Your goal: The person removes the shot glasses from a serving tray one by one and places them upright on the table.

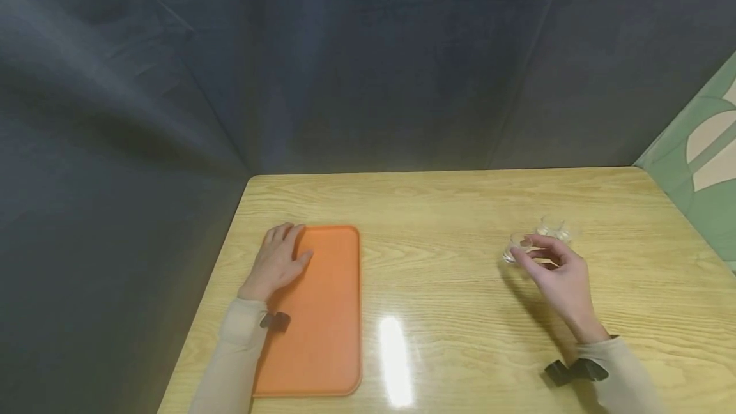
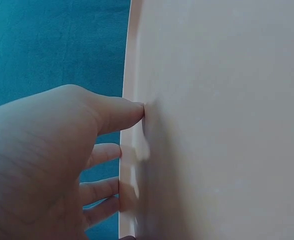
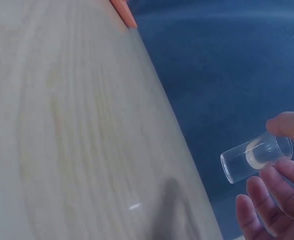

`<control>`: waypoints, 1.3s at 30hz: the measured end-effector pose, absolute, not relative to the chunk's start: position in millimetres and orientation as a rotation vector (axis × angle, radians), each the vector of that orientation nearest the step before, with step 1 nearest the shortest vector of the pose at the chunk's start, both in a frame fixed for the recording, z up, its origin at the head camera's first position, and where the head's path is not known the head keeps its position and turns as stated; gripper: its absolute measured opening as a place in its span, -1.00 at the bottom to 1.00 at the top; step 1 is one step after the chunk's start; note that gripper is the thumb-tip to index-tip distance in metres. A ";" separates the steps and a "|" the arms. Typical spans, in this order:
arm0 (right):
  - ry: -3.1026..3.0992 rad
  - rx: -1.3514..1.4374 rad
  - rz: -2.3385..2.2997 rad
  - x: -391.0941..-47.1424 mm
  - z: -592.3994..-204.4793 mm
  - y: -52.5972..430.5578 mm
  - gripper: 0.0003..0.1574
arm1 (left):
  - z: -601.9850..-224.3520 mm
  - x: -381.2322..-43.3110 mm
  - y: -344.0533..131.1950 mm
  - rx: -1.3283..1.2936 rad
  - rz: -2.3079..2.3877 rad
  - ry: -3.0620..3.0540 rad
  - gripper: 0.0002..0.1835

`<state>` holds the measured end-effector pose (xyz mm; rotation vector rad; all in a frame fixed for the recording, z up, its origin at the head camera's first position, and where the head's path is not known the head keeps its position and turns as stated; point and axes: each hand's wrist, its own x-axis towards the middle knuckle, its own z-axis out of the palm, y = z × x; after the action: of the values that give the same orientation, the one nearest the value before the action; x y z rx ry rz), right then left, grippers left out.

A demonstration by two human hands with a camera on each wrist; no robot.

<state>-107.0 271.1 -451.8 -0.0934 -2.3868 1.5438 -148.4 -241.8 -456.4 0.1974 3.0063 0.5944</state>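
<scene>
My left hand [image 1: 278, 264] is at the upper left edge of an orange tray [image 1: 322, 312] lying on the table. In the left wrist view, the thumb bears on the inside of the tray's rim [image 2: 129, 65] while the other fingers sit against its outer side, pinching it. Over at the right, my right hand [image 1: 560, 280] holds a small clear glass [image 3: 257, 156] by its upper part, between thumb and fingers, above the tabletop. The glass is tilted in the right wrist view. Just behind this hand stand more small clear glasses [image 1: 550, 227], partly hidden by the fingers.
The wooden table [image 1: 437, 209] has a dark curtain [image 1: 391, 69] along its back and left sides. A green and white patterned surface [image 1: 707, 145] borders it at the right. Bare tabletop lies between the tray and the glasses, with a bright reflection [image 1: 395, 360] near the front.
</scene>
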 end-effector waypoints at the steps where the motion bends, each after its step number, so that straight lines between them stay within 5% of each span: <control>1: -2.381 -0.105 1.541 -106.8 -450.7 273.4 -0.61 | -456.4 -148.3 -241.8 0.197 0.597 3.004 -0.28; 23: -2.143 -0.499 1.591 -108.8 -428.1 326.1 -0.62 | -455.6 -148.1 -241.6 0.188 0.613 3.006 -0.29; 39: -2.178 -0.664 1.633 -113.3 -449.4 357.2 -0.73 | -455.0 -148.3 -241.3 0.181 0.601 3.002 -0.29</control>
<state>-113.3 357.2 -449.4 -0.6635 -2.1780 1.6333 -148.3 -241.3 -455.0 0.1813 3.0018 0.6007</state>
